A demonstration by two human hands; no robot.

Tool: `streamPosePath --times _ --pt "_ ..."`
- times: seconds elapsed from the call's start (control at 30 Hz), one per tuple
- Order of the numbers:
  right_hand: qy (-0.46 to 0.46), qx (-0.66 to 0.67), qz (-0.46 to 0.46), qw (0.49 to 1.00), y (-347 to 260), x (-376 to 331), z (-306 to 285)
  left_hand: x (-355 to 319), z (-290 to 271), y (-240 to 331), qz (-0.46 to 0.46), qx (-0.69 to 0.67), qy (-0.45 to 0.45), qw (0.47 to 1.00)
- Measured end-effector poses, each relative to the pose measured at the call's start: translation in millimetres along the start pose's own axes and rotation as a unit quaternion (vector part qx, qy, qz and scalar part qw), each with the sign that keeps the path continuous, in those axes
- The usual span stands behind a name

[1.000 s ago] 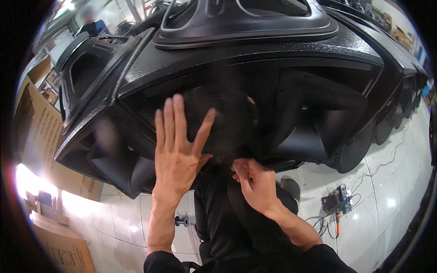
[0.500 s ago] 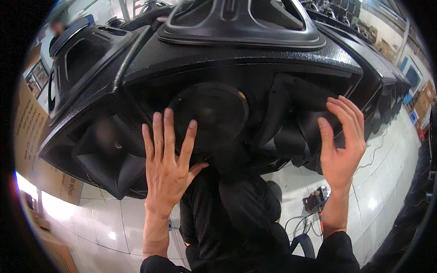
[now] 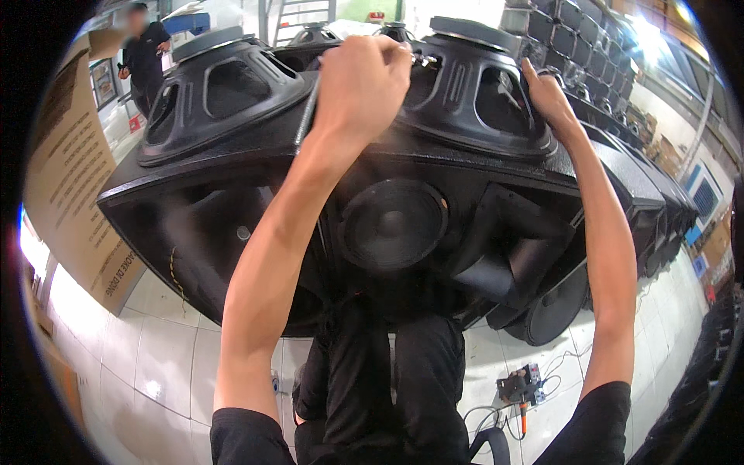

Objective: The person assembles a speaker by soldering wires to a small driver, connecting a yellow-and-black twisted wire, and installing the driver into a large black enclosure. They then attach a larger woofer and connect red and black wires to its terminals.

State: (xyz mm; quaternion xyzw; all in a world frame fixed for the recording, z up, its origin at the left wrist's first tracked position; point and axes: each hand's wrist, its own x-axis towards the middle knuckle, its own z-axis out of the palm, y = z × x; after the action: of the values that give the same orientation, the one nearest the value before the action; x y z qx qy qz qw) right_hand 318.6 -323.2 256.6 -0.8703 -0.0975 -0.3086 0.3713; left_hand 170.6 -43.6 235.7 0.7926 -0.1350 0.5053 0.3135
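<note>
Fingers of the left hand (image 3: 363, 84) clench a dark cable (image 3: 307, 116); right hand (image 3: 547, 94) fingers grip the speaker basket's (image 3: 473, 101) rim

A cardboard box (image 3: 66, 163) stands left; a power tool (image 3: 521, 387) lies on the floor

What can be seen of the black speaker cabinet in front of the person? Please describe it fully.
The black speaker cabinet is a wide box with a rough, textured coat. Its open front shows a round cone driver between angled horn panels. Two black woofer frames rest on its top. The left hand grips a cable between them; the right hand touches the right frame's rim. It stands above a white tiled floor.
</note>
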Motion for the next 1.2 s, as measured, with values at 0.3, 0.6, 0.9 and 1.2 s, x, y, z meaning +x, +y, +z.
streamPosePath --times 0.3,0.6,0.9,1.2 --pt "0.082 -0.07 0.031 0.994 -6 -18 0 -39 50 47 -0.01 0.058 -0.115 0.992" --pt "-0.073 -0.018 0.071 0.995 -71 -120 -69 -27 24 15 0.063 0.044 -0.183 0.98" --pt "-0.157 0.149 -0.131 0.967 -109 -151 -73 47 22 -53 0.141 0.33 -0.185 0.915" --pt "0.013 -0.066 -0.032 0.997 55 18 -90 17 45 42 -0.15 -0.079 -0.114 0.979"
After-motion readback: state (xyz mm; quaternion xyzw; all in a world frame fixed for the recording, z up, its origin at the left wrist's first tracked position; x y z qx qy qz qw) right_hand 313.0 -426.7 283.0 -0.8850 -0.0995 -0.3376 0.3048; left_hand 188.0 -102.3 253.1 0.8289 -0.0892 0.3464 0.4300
